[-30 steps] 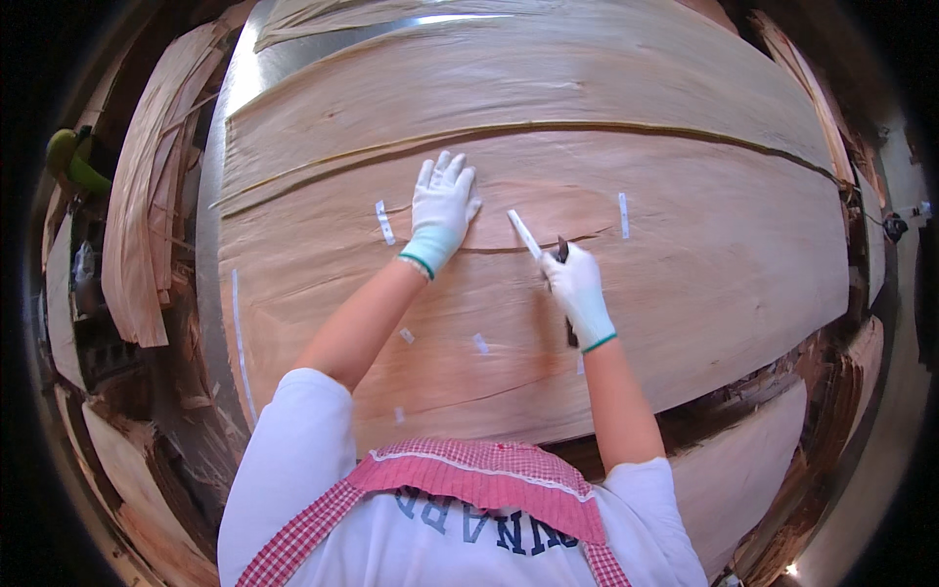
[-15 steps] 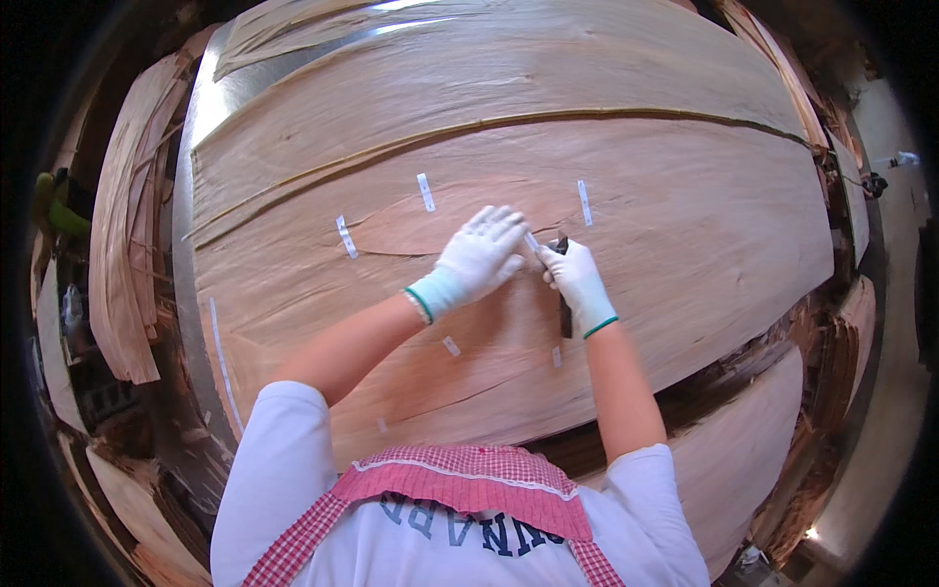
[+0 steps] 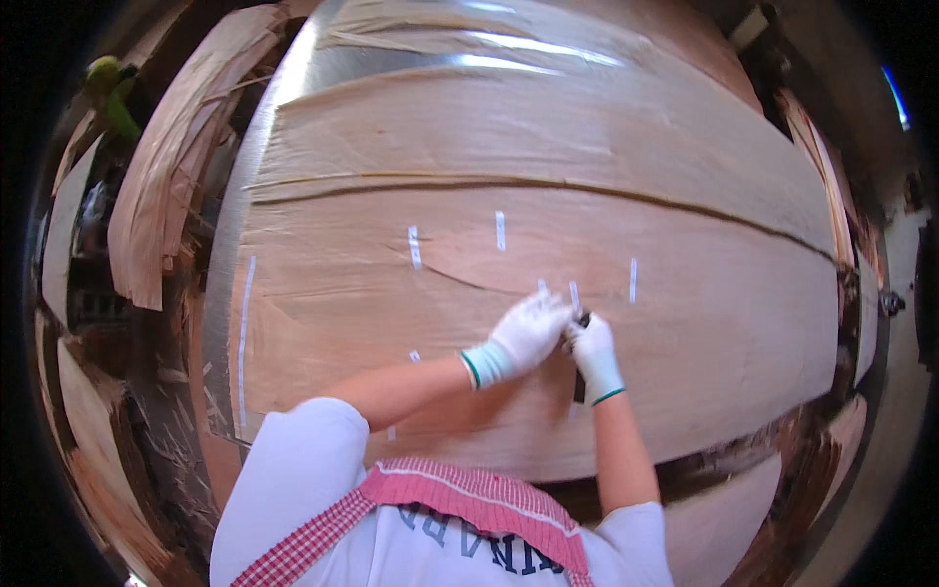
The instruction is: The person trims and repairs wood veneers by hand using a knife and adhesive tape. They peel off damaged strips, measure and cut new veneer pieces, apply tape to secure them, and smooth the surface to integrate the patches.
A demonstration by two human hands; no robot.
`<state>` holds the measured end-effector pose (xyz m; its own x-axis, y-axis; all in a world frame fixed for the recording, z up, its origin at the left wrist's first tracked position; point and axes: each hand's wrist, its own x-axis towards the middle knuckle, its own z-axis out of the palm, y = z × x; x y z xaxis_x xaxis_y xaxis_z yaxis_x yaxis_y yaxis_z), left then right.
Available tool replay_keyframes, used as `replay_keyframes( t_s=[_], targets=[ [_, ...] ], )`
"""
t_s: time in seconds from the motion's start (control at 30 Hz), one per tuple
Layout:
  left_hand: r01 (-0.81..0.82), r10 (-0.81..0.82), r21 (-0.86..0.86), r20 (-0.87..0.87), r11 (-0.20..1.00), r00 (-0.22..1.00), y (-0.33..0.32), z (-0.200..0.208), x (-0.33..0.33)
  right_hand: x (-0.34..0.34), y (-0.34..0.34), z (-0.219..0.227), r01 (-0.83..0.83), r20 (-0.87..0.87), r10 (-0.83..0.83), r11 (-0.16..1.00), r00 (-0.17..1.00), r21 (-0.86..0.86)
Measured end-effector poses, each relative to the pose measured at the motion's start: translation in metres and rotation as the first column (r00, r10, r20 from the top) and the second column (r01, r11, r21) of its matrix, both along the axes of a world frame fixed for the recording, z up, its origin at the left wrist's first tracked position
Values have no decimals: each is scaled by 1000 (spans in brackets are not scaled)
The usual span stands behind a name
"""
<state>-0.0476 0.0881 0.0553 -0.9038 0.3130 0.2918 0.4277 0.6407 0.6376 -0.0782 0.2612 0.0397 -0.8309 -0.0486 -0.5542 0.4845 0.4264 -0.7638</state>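
While the oval wood patch (image 3: 548, 252) lies in the middle of the pale veneer sheet (image 3: 724, 352), short white tape strips (image 3: 501, 231) stand around its outline. At its lower edge, the left gloved hand (image 3: 533, 328) is bunched just beside the right; whether it pinches anything, I cannot tell. The right gloved hand (image 3: 594, 352) is clenched around a dark tool (image 3: 580, 385), its lower end showing below the palm. Another veneer sheet (image 3: 469, 127) lies beyond, over a shiny metal tabletop (image 3: 362, 65), with stacked veneer offcuts (image 3: 186, 147) at left.
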Motion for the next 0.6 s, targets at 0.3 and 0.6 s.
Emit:
replay_keyframes(
  t_s=[0.3, 0.6],
  targets=[
    [-218, 216, 127, 32, 968, 976, -74, -4, -33, 57, 66, 14, -150, -171, 267, 853, 948, 500],
    [-626, 763, -573, -1, 529, 646, -268, -44, 32, 196, 27, 29, 463, 91, -457, 884, 885, -67]
  ],
)
